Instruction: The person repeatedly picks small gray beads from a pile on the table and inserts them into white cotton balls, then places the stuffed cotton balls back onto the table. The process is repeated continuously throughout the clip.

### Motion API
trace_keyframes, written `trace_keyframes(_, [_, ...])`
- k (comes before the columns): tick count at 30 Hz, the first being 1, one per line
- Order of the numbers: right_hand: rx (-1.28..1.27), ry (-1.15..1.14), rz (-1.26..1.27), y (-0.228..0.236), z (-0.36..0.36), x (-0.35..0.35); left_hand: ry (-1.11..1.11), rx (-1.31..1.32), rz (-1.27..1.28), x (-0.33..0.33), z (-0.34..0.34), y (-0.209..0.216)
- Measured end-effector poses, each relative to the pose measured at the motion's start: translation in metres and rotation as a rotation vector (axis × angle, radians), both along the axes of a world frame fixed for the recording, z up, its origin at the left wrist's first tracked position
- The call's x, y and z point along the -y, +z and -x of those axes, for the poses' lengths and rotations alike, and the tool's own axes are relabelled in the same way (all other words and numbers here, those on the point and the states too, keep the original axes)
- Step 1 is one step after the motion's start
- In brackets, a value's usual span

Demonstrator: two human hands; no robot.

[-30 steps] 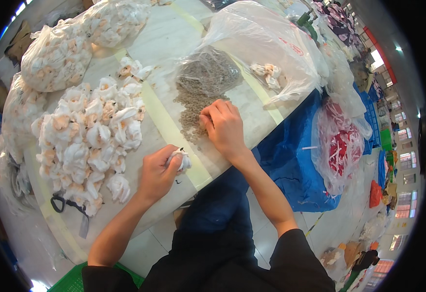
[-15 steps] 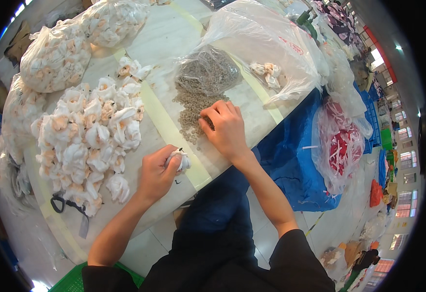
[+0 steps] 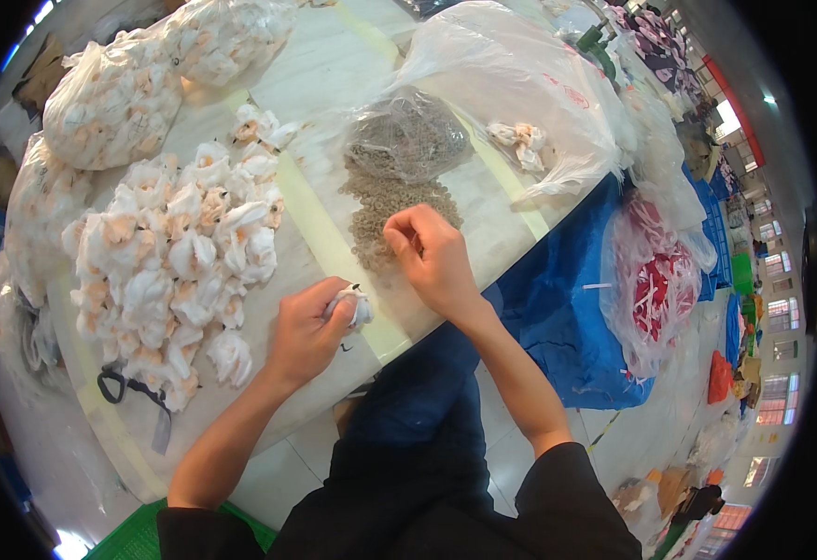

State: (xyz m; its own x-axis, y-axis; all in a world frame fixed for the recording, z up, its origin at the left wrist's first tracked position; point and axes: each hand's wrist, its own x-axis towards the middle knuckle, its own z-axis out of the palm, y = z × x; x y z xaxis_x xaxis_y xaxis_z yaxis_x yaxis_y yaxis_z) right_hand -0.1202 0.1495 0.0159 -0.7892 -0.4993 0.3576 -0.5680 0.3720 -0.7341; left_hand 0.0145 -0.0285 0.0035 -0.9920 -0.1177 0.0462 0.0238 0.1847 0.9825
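Note:
My left hand [image 3: 307, 329] is closed round a white cloth flower [image 3: 362, 308]. A short dark stem tip pokes up from the flower beside my thumb. My right hand [image 3: 432, 265] is over the near edge of a heap of small grey-brown ring-like pieces [image 3: 397, 210]. Its thumb and forefinger are bent together in a pinch, and anything between them is too small or hidden to make out. More of the same pieces fill a clear plastic bag [image 3: 408, 135] at the heap's far side. To the left lies a big pile of white and peach cloth flowers [image 3: 180, 257].
Bags of flowers [image 3: 114, 103] stand at the far left. A large clear plastic bag [image 3: 511, 65] lies at the far right near a few loose flowers [image 3: 520, 142]. Black-handled scissors or a similar tool [image 3: 133, 385] rests front left. Blue sheeting [image 3: 558, 317] hangs beside the table.
My right hand has drawn back slightly from the heap, and its fingers have curled into a pinch. My left hand keeps hold of the flower almost in place.

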Motion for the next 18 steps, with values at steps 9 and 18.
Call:
trace_keyframes(9, [0.944,0.272,0.439,0.016,-0.050,-0.019,-0.023,-0.057,0.143,0.000,-0.003,0.010])
trace_keyframes(18, [0.747,0.204,0.269,0.018,-0.064,-0.017,-0.074,-0.142,0.226,-0.002,-0.003,0.012])
